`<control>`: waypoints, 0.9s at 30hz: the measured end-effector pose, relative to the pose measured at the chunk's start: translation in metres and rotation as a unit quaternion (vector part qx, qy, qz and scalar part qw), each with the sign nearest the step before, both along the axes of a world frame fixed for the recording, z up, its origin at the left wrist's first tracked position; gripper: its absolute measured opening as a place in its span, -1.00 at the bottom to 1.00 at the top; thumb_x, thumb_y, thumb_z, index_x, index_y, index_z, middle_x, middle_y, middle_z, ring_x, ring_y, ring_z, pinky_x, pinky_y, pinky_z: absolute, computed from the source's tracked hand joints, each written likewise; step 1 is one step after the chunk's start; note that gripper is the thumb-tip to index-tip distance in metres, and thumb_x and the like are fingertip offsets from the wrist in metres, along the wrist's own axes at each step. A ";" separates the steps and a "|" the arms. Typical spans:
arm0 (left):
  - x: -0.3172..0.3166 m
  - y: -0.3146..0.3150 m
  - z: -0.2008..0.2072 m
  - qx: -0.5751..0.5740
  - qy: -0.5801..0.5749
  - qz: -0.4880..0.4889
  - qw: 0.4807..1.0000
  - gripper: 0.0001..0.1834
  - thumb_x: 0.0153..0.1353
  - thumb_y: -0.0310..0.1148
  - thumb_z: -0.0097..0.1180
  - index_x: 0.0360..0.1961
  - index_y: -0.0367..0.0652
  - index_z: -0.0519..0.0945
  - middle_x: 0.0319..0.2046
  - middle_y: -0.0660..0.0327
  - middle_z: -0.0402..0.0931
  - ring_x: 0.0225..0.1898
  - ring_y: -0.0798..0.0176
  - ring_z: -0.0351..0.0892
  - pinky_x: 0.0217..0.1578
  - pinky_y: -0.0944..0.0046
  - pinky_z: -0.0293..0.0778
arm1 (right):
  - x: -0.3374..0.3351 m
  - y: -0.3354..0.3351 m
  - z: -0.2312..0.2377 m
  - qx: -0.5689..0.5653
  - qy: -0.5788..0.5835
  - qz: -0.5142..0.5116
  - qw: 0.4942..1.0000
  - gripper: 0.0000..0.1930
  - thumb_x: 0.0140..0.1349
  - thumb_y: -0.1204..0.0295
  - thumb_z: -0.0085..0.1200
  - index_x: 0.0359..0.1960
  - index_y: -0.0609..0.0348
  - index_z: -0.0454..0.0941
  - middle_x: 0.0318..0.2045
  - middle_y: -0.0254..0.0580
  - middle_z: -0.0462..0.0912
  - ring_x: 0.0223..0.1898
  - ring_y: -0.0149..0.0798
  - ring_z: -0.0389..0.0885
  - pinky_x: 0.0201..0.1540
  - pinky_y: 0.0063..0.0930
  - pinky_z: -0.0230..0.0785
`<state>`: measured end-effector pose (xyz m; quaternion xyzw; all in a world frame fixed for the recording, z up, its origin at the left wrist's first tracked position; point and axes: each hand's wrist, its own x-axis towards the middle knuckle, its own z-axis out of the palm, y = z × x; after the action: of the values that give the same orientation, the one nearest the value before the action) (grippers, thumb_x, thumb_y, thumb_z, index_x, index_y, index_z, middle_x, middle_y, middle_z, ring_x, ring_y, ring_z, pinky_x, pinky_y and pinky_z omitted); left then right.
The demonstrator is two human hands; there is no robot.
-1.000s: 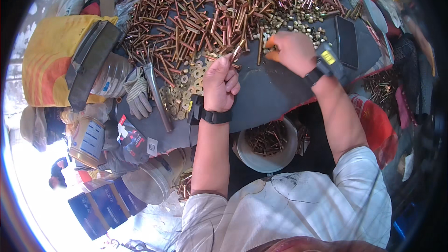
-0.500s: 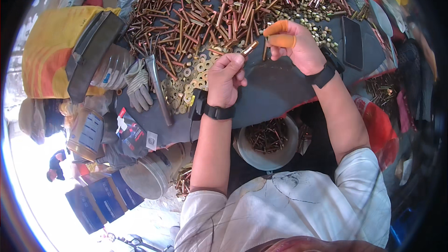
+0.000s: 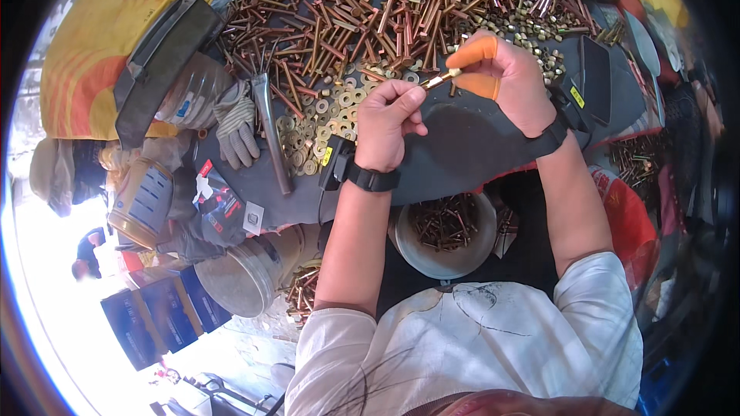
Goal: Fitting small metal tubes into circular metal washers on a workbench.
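Just above the centre of the frame, the left hand (image 3: 385, 125) pinches a brass-coloured bolt (image 3: 435, 82) between thumb and forefinger, tip toward upper right; orange-covered fingers of the right hand (image 3: 519, 86) appear to pinch a small pale piece (image 3: 455, 72) at that tip, whether seated cannot be told. Judged best here: left pinch firm, right fingers in line with the shaft, no sideways push. Work over the dark counter (image 3: 455, 140), away from the washers (image 3: 320, 121) left of centre and heaped bolts (image 3: 374, 11) at upper centre, where a dropped piece could be lost.
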<state>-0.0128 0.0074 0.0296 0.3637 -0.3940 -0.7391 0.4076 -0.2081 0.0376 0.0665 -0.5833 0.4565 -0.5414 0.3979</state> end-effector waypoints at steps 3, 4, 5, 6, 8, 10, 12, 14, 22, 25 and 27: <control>-0.002 0.001 -0.002 0.005 0.004 0.004 1.000 -0.88 0.17 -0.41 0.15 -0.36 -0.25 0.52 -0.49 0.28 0.48 -0.56 0.48 0.42 -0.59 0.48 0.47 | -0.003 0.000 0.001 0.027 -0.003 0.024 0.999 -0.78 0.05 0.64 0.17 -0.23 0.23 0.55 -0.33 -0.31 0.59 -0.31 -0.54 0.53 -0.23 -0.67 0.40; -0.002 0.002 -0.003 0.009 0.012 0.003 1.000 -0.88 0.16 -0.42 0.15 -0.36 -0.25 0.52 -0.49 0.28 0.48 -0.56 0.48 0.42 -0.59 0.48 0.47 | -0.003 0.000 0.002 0.031 0.000 0.027 0.999 -0.79 0.05 0.62 0.19 -0.24 0.23 0.55 -0.34 -0.29 0.59 -0.31 -0.54 0.52 -0.25 -0.68 0.40; -0.002 0.003 -0.002 0.009 0.011 0.004 1.000 -0.88 0.16 -0.42 0.15 -0.36 -0.25 0.52 -0.49 0.28 0.48 -0.56 0.48 0.42 -0.59 0.48 0.47 | -0.003 0.000 0.004 0.031 0.000 0.028 0.999 -0.79 0.05 0.62 0.19 -0.24 0.23 0.55 -0.34 -0.29 0.59 -0.31 -0.54 0.52 -0.25 -0.68 0.40; -0.003 0.003 -0.002 0.000 0.003 0.005 1.000 -0.88 0.16 -0.42 0.15 -0.35 -0.26 0.52 -0.49 0.27 0.48 -0.56 0.48 0.42 -0.59 0.48 0.48 | -0.003 0.000 0.007 0.091 0.047 0.000 0.995 -0.83 0.06 0.58 0.20 -0.28 0.24 0.55 -0.38 -0.28 0.59 -0.36 -0.54 0.52 -0.29 -0.68 0.39; -0.004 0.004 0.000 -0.009 -0.006 0.006 1.000 -0.88 0.16 -0.43 0.15 -0.35 -0.26 0.52 -0.49 0.27 0.48 -0.56 0.48 0.42 -0.59 0.47 0.48 | -0.002 0.000 0.013 0.152 0.094 -0.029 0.984 -0.85 0.07 0.53 0.21 -0.31 0.24 0.56 -0.43 -0.28 0.59 -0.40 -0.54 0.52 -0.33 -0.68 0.38; -0.004 0.006 0.003 -0.010 -0.024 0.008 1.000 -0.88 0.17 -0.43 0.14 -0.34 -0.27 0.52 -0.49 0.28 0.47 -0.56 0.49 0.41 -0.59 0.47 0.48 | 0.002 0.002 0.017 0.185 0.128 -0.045 0.973 -0.87 0.10 0.53 0.18 -0.33 0.25 0.53 -0.48 -0.35 0.52 -0.45 -0.50 0.50 -0.32 -0.66 0.37; -0.003 0.002 0.000 -0.010 -0.017 0.008 1.000 -0.88 0.17 -0.43 0.14 -0.34 -0.27 0.52 -0.49 0.28 0.47 -0.56 0.49 0.41 -0.59 0.47 0.48 | 0.001 0.000 0.007 0.065 0.114 -0.039 0.991 -0.88 0.12 0.49 0.17 -0.34 0.24 0.53 -0.51 -0.36 0.52 -0.47 -0.50 0.50 -0.32 -0.65 0.37; -0.002 0.002 0.001 -0.009 -0.009 0.009 1.000 -0.88 0.17 -0.43 0.14 -0.34 -0.27 0.52 -0.49 0.28 0.47 -0.56 0.49 0.41 -0.58 0.47 0.48 | -0.006 -0.002 0.000 -0.056 0.099 -0.032 0.993 -0.89 0.14 0.46 0.16 -0.34 0.22 0.54 -0.53 -0.37 0.52 -0.48 -0.50 0.50 -0.33 -0.65 0.37; 0.000 0.003 0.000 0.006 0.024 0.009 1.000 -0.89 0.18 -0.42 0.14 -0.35 -0.24 0.52 -0.47 0.26 0.49 -0.55 0.48 0.40 -0.57 0.46 0.45 | -0.011 -0.004 -0.004 0.111 0.076 0.041 0.990 -0.68 0.20 0.31 0.12 -0.07 0.21 0.50 -0.10 -0.24 0.55 -0.11 -0.44 0.52 -0.12 -0.60 0.34; 0.001 0.001 -0.002 0.010 0.040 0.000 0.999 -0.89 0.19 -0.41 0.12 -0.35 -0.22 0.52 -0.45 0.25 0.50 -0.55 0.48 0.40 -0.57 0.45 0.44 | 0.000 -0.006 -0.003 0.044 -0.037 0.017 0.998 -0.34 0.25 -0.11 -0.17 0.18 0.18 0.30 0.09 -0.10 0.44 0.15 -0.21 0.37 0.13 -0.35 0.19; -0.001 0.002 0.000 0.012 0.061 -0.004 0.998 -0.90 0.19 -0.42 0.12 -0.35 -0.23 0.51 -0.48 0.26 0.48 -0.56 0.47 0.40 -0.59 0.45 0.45 | 0.013 -0.008 -0.006 0.067 -0.148 0.060 0.985 -0.22 0.19 -0.24 -0.26 0.22 0.18 0.24 0.15 -0.06 0.37 0.20 -0.18 0.30 0.20 -0.30 0.09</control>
<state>-0.0134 0.0089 0.0296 0.3215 -0.3613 -0.7660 0.4235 -0.1949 0.0299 0.0608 -0.4951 0.3923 -0.5651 0.5308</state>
